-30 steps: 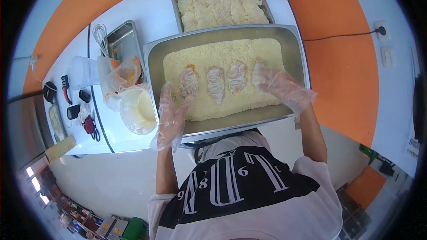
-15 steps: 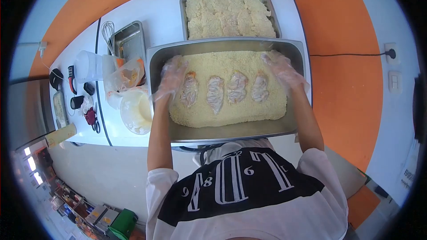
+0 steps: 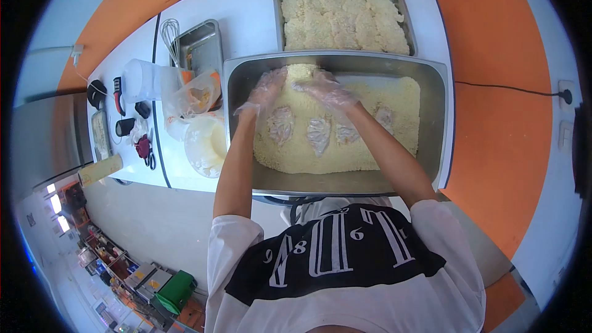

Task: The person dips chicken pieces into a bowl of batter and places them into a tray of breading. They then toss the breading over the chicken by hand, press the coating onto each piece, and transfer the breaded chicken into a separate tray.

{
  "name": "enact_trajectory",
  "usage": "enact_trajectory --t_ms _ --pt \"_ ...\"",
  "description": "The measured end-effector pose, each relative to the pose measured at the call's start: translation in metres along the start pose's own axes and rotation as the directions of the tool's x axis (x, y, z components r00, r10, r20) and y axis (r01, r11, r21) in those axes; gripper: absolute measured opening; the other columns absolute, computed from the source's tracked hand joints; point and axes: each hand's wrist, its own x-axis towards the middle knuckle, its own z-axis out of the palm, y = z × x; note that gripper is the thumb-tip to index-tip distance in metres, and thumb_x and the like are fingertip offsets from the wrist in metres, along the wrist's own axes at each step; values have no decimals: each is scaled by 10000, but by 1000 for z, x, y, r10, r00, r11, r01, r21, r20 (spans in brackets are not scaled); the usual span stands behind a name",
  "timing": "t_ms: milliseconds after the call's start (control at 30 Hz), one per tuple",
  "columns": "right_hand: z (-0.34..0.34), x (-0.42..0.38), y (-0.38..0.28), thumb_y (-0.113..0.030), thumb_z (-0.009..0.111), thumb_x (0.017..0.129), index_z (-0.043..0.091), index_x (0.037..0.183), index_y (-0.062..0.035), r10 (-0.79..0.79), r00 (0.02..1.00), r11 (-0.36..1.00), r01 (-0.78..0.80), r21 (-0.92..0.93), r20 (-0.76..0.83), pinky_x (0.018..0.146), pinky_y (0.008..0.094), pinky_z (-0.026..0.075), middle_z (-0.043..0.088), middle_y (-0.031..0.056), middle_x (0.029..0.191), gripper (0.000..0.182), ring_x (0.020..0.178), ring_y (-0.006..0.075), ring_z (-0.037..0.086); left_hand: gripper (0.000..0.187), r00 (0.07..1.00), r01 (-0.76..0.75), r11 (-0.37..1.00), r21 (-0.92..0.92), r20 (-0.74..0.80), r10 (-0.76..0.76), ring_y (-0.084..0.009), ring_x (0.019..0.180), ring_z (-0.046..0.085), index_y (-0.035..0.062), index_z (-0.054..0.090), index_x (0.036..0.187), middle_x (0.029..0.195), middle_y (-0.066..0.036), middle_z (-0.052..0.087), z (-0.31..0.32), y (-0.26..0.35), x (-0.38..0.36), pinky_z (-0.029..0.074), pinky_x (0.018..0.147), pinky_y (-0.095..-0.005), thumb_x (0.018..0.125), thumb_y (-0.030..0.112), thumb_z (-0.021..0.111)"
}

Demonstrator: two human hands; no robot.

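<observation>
A deep metal pan point(image 3: 336, 183) holds a thick bed of pale yellow crumbs point(image 3: 296, 159). Several pale raw meat pieces, probably chicken, lie in a row on the crumbs; one meat piece point(image 3: 318, 135) is near the middle, and my right arm partly covers others. Both hands wear clear plastic gloves. At the pan's far side, my left hand point(image 3: 269, 89) and my right hand point(image 3: 328, 89) cup a mound of crumbs point(image 3: 301, 73) between them. My fingers curl around it, and their tips are partly buried or blurred.
Behind the pan stands a tray of crumb-coated pieces point(image 3: 345, 18). To the left are a whisk point(image 3: 171, 40), a small metal tray point(image 3: 206, 43), a plastic bag point(image 3: 196, 94), a white bowl point(image 3: 205, 148) and scissors point(image 3: 150, 159). A cable point(image 3: 505, 86) runs to the wall at right.
My hands have left the pan's two sides and come together at its far left, gathering crumbs. My right arm now crosses over the meat pieces. The view has shifted slightly.
</observation>
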Motion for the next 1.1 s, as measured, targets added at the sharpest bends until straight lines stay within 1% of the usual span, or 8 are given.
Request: enact_trajectory --t_ms 67,333,433,500,633,733,967,1100 --pt "12 18 7 -529 765 951 576 1509 9 -152 960 973 103 209 235 1220 415 412 614 297 1490 798 1430 393 554 588 991 -130 970 205 9 131 -337 1605 349 75 459 1636 1750 -156 362 -9 9 -20 262 1321 -431 1111 337 500" --pt "-19 18 10 -491 743 984 549 1538 17 -251 935 949 288 -127 249 1221 428 416 589 262 1546 777 1415 384 570 536 983 -108 698 -708 -181 -33 -357 1476 511 55 543 1562 1603 -191 530 -13 29 -126 378 1229 -393 1065 245 610" --pt "20 17 28 -574 622 1034 607 1449 3 -407 910 891 413 -186 72 1169 474 446 644 245 1449 711 1338 393 612 662 988 128 985 119 -105 -116 -322 1604 334 34 367 1671 1726 -206 368 17 -13 -135 291 1303 -417 1073 220 582" --pt "52 39 42 -625 547 1054 667 1360 -11 -474 880 868 465 -175 -14 1113 512 479 700 239 1347 697 1260 403 654 580 930 319 947 -22 -185 -318 -357 1501 460 23 441 1608 1638 -232 461 47 0 -159 365 1265 -422 1083 239 564" --pt "54 54 31 -621 529 1069 596 1477 23 -327 865 899 409 -157 381 1183 476 443 640 265 1454 766 1360 416 604 522 836 486 215 -847 378 -398 -404 1310 648 -24 540 1484 1427 -242 654 67 -4 -177 514 1150 -497 1053 268 578" --pt "9 18 -17 -555 580 1066 655 1416 12 -131 900 942 244 -232 415 1145 473 467 676 263 1397 671 1321 417 630 407 797 425 -188 -886 464 -387 -390 1133 729 -13 597 1382 1268 -208 726 79 32 -176 579 1057 -532 1051 218 552" --pt "-41 -7 40 -521 592 1065 691 1378 -20 -456 798 819 550 -166 393 1119 478 483 696 261 1362 599 1272 388 664 377 823 408 -465 -786 537 -185 -372 1162 713 -53 594 1350 1277 -213 716 92 118 -208 578 1030 -507 1056 176 535" --pt "-93 -37 30 -506 586 1066 613 1478 -10 -165 921 756 349 -555 354 1129 477 487 664 231 1437 645 1335 363 627 316 820 410 -409 -815 526 -227 -314 1003 700 -22 623 1277 1175 -193 718 115 112 -205 568 828 -425 1061 198 551"
